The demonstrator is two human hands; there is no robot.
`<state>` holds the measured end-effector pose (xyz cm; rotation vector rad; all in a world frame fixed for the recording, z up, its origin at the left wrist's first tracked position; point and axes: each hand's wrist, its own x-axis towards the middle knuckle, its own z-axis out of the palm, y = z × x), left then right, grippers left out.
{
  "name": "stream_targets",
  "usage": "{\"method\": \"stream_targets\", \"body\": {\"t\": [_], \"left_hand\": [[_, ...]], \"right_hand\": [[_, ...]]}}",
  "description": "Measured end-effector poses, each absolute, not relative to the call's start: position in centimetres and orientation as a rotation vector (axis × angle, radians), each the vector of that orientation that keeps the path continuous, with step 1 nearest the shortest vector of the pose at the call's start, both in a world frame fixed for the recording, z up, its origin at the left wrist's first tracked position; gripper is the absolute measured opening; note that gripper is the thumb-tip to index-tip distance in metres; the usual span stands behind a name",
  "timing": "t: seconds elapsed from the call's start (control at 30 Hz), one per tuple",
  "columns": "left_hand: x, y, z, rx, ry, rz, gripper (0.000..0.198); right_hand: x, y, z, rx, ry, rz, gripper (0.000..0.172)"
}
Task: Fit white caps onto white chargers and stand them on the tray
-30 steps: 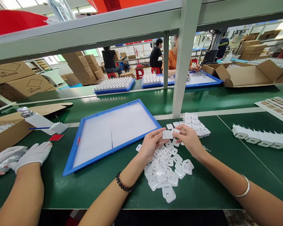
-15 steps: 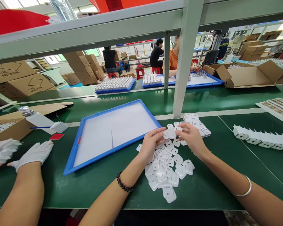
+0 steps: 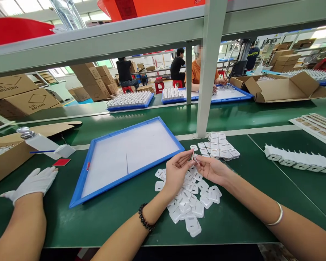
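Note:
My left hand (image 3: 177,171) and my right hand (image 3: 210,168) meet above a loose pile of small white plastic covers (image 3: 190,203) on the green table. Both pinch one white cover (image 3: 193,156) between their fingertips, held edge-on. Behind my right hand lies a neat block of the same white covers (image 3: 220,146). A blue-framed white tray (image 3: 130,152) sits just left of my left hand, with nothing on it.
A co-worker's white-gloved hand (image 3: 34,183) rests on the table at the left, near an open cardboard box (image 3: 5,159) and a bottle (image 3: 38,141). A row of white chargers (image 3: 299,161) lies at the right. A grey post (image 3: 206,72) rises behind the covers. People sit at the far bench.
Both hands have dropped slightly toward me and turned the white cover from flat to edge-on. The co-worker's other gloved hand has left the view at the left.

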<state>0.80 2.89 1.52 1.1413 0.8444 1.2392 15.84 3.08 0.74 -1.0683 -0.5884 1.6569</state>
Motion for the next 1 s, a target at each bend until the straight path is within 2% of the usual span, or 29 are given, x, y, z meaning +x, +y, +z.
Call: {"method": "stream_targets", "body": {"t": [0.2,0.4,0.5,0.57,0.8,1.0], "left_hand": [[0.1,2.6,1.1,1.750,0.832,1.301,0.021],[-0.3,3.4,1.4,2.254,0.568,1.485,0.026],[-0.2,3.6,1.5,2.249,0.631,1.553,0.022],[-0.2,3.5,1.4,2.169,0.726,1.543,0.022],[-0.3,3.7,1.0,1.925,0.815,1.407,0.056],[-0.3,3.8,1.0,1.832,0.871,1.285,0.044]], "right_hand": [[15.2,2.3,1.1,-0.955,-0.409,1.879,0.020],[15.8,2.4,1.7,-0.897,-0.379,1.904,0.015],[16.1,2.5,2.0,-0.877,-0.425,1.808,0.010],[16.1,2.4,2.1,-0.870,-0.472,1.738,0.013],[15.7,2.1,1.7,-0.902,-0.566,1.563,0.035],[15.5,1.9,1.5,-0.935,-0.616,1.538,0.035]]}}
